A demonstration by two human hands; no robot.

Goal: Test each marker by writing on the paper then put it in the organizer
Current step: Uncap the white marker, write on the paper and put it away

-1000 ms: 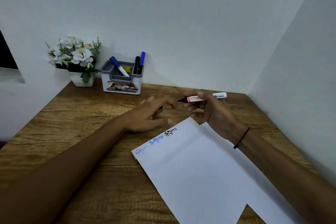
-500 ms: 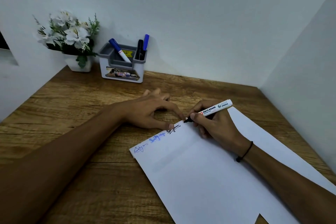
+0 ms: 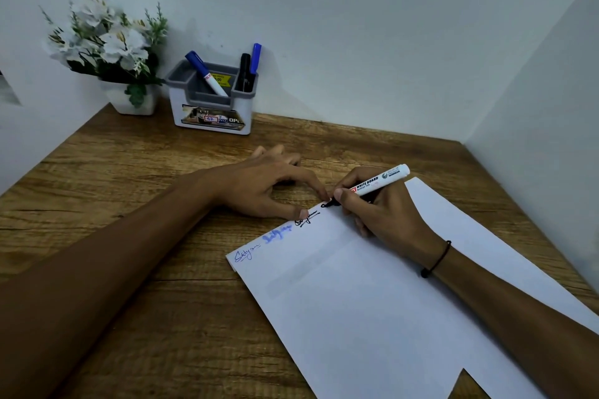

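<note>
My right hand (image 3: 382,214) grips a white whiteboard marker (image 3: 379,184), its black tip touching the top edge of the white paper (image 3: 372,301), where a fresh black stroke shows. Three earlier scribbles, two blue and one black, run along that edge. My left hand (image 3: 272,186) rests flat on the table, thumb and forefinger pinning the paper's edge. At the back stands the grey and white organizer (image 3: 212,116) with a blue-capped marker (image 3: 204,73) leaning in its middle section and a black marker (image 3: 244,70) and a blue marker (image 3: 255,58) upright in its right section.
A white pot of white flowers (image 3: 110,48) stands left of the organizer in the corner. The wooden table (image 3: 129,172) is boxed in by white walls at the back, left and right. The paper's near edge has a notch cut out.
My right hand brought the uncapped marker down from the air onto the paper and a new black stroke has appeared. My left hand settled onto the paper's edge.
</note>
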